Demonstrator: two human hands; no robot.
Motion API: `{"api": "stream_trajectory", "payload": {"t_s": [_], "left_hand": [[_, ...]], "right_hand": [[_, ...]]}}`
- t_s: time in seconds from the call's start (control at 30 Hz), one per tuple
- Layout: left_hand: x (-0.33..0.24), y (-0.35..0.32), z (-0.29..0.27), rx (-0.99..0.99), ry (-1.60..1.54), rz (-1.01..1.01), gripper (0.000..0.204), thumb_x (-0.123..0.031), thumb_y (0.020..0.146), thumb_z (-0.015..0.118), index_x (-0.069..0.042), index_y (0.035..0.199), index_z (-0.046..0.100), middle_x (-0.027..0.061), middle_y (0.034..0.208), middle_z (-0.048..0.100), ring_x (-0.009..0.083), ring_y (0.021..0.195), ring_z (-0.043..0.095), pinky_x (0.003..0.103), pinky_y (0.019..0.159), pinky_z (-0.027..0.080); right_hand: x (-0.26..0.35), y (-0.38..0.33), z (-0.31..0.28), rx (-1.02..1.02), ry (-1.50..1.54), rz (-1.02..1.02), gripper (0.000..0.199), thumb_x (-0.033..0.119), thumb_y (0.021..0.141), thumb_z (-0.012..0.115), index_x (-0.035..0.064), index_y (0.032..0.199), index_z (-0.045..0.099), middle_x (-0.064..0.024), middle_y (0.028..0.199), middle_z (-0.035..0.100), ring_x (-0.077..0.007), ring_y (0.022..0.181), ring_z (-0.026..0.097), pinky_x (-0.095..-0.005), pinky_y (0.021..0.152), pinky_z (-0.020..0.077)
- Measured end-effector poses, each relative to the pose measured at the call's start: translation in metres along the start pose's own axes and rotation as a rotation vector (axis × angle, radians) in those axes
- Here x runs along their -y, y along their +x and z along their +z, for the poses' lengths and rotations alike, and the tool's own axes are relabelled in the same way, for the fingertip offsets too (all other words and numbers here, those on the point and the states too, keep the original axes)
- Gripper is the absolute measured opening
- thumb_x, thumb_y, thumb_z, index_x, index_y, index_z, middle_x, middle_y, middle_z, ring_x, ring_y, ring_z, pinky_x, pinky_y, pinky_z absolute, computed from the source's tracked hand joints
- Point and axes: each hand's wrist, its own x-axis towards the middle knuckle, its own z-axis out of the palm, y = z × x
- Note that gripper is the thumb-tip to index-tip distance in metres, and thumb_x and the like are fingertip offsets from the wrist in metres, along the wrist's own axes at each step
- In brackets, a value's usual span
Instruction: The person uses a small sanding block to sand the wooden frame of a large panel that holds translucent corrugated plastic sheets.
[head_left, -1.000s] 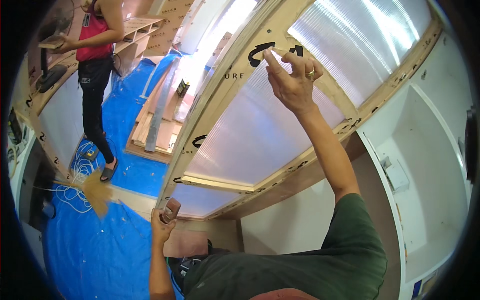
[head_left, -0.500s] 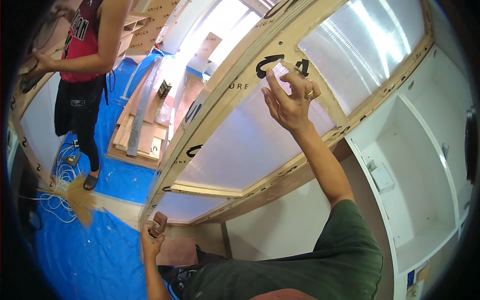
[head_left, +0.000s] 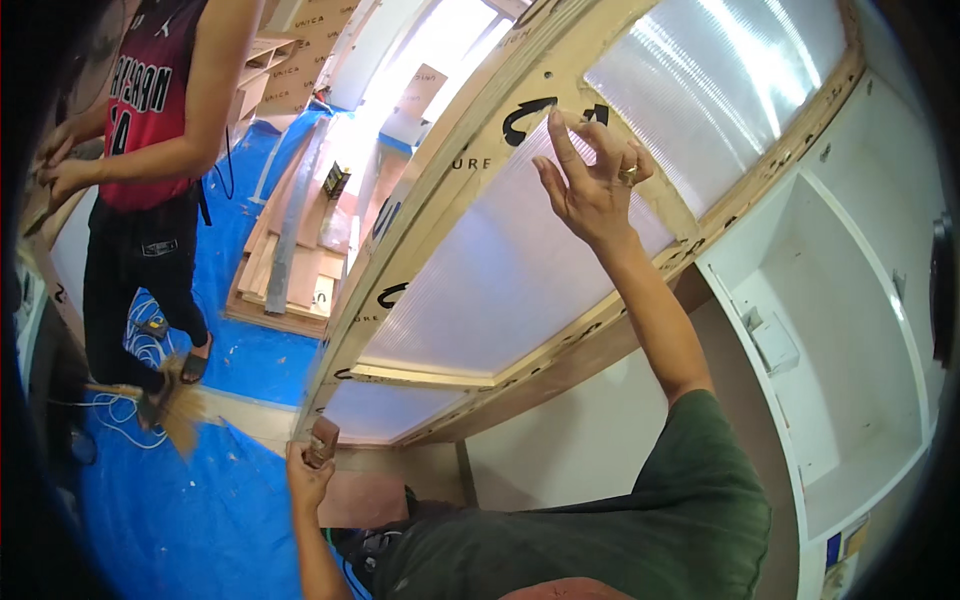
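My right hand (head_left: 592,185) is raised, fingers spread, its fingertips touching the top of a translucent ribbed panel (head_left: 500,270) set in a light wooden frame (head_left: 440,190). A ring shows on one finger. My left hand (head_left: 308,470) is low down, closed around a small brown block (head_left: 323,441) held at the frame's lower corner. The frame leans across the middle of the view, with a second translucent panel (head_left: 720,75) higher up to the right.
Another person (head_left: 150,180) in a red top and black trousers stands at the left on blue floor sheeting (head_left: 190,510), near white cables (head_left: 125,425). Stacked boards (head_left: 295,250) lie behind. A white cabinet with open shelves (head_left: 840,330) stands at the right.
The view has shifted left and closer to the frame. My right hand has opened its fingers and now touches the panel's top. The other person appears nearer at the left.
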Motion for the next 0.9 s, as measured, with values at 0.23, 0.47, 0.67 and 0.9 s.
{"api": "stream_trajectory", "payload": {"t_s": [0.23,0.47,0.67,0.9], "left_hand": [[-0.098,0.045,0.021,0.091,0.101,0.329,0.051,0.004,0.072,0.083,-0.002,0.116,0.060,0.0138,0.111,0.056,0.0281,0.097,0.061,0.037,0.082,0.054],[-0.232,0.084,0.052,0.103,0.095,0.690,0.056,0.005,0.075,0.084,-0.004,0.127,0.062,0.0186,0.120,0.059,0.0323,0.101,0.064,0.038,0.085,0.057],[-0.288,0.088,0.077,0.112,0.311,0.880,0.058,0.010,0.077,0.077,-0.009,0.131,0.066,0.0187,0.131,0.057,0.0341,0.116,0.062,0.040,0.094,0.056],[-0.311,0.088,0.124,-0.098,0.368,0.904,0.057,0.010,0.086,0.062,-0.007,0.140,0.062,0.0146,0.143,0.052,0.0289,0.116,0.061,0.039,0.101,0.052]], "right_hand": [[0.071,-0.051,-0.036,0.054,0.683,0.291,0.036,0.024,0.090,0.080,0.0116,0.124,0.076,-0.0065,0.114,0.068,-0.0229,0.097,0.061,-0.0415,0.089,0.0422],[0.148,-0.090,-0.045,0.454,1.632,0.884,0.050,0.030,0.103,0.071,0.0022,0.143,0.060,-0.0115,0.114,0.071,-0.0176,0.097,0.067,-0.0329,0.082,0.0535],[0.151,-0.139,-0.050,0.926,2.405,0.842,0.084,0.041,0.106,0.067,0.0037,0.167,0.023,-0.0205,0.143,0.060,-0.0244,0.124,0.062,-0.0381,0.103,0.0535],[0.148,-0.165,-0.037,0.640,2.786,0.951,0.094,0.022,0.097,0.080,0.0021,0.167,0.019,-0.0171,0.141,0.059,-0.0253,0.129,0.058,-0.0390,0.109,0.0486]]}}
